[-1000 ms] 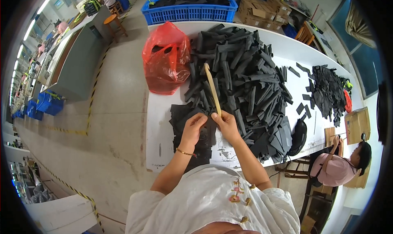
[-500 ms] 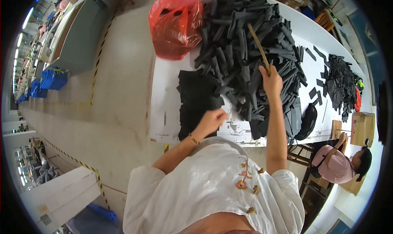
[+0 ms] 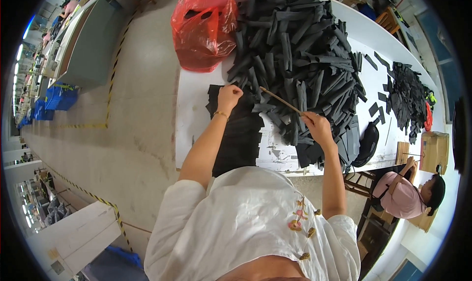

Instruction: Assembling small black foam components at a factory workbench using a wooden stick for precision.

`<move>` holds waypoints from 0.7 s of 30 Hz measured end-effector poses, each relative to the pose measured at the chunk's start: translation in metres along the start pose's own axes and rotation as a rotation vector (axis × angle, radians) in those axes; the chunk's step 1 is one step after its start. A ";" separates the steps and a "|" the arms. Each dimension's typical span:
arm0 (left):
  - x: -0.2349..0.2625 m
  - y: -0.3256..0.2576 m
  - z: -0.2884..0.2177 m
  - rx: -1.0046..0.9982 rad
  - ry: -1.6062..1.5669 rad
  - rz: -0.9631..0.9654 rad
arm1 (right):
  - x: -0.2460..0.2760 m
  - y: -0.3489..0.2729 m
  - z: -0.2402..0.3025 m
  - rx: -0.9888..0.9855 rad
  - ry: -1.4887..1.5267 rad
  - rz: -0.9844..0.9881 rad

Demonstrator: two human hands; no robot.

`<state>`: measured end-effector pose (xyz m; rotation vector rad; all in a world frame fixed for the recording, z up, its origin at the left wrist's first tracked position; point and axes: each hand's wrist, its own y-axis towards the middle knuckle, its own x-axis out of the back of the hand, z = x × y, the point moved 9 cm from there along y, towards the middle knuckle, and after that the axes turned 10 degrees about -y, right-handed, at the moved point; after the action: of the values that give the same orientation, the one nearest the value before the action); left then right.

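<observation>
Stick in the right hand, left hand at the far end of flat dark pieces

A slim wooden stick (image 3: 281,100) slants over the near left part of a heap of rolled dark strips (image 3: 309,49). The person's right hand (image 3: 317,127) is closed around its near end; the far tip points up and left, and I cannot tell whether it touches the rolls. To the left, overlapping flat dark pieces (image 3: 238,143) run down to the near edge of the white bench (image 3: 191,101). The left hand (image 3: 229,98) is over their far end, fingers curled; I cannot tell whether it pinches anything.

The step in hand looks to me like placing or sorting the flat pieces, with the stick held ready. The next move, I judge, calls for a light left-hand touch that leaves the layers aligned, and a stick tip clear of the loose rolls.

Beyond, a red plastic bag (image 3: 206,40) is at the far left of the bench. Farther right lies a 2nd dark heap (image 3: 409,101), and 1 co-worker in pink (image 3: 403,195) sits nearby.
</observation>
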<state>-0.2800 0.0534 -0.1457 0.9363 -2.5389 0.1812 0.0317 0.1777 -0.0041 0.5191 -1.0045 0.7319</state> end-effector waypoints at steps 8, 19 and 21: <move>0.032 -0.018 -0.086 -0.250 -0.090 0.126 | 0.008 0.013 0.011 0.066 -0.020 0.160; 0.028 -0.079 -0.200 -0.595 0.110 0.000 | -0.068 0.029 0.069 0.104 0.411 0.196; 0.072 -0.095 -0.205 -0.586 0.047 -0.375 | -0.080 0.020 0.075 0.035 0.553 0.211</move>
<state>-0.1969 -0.0081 0.0677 1.1045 -2.1225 -0.6086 -0.0527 0.1151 -0.0400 0.2181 -0.5316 1.0142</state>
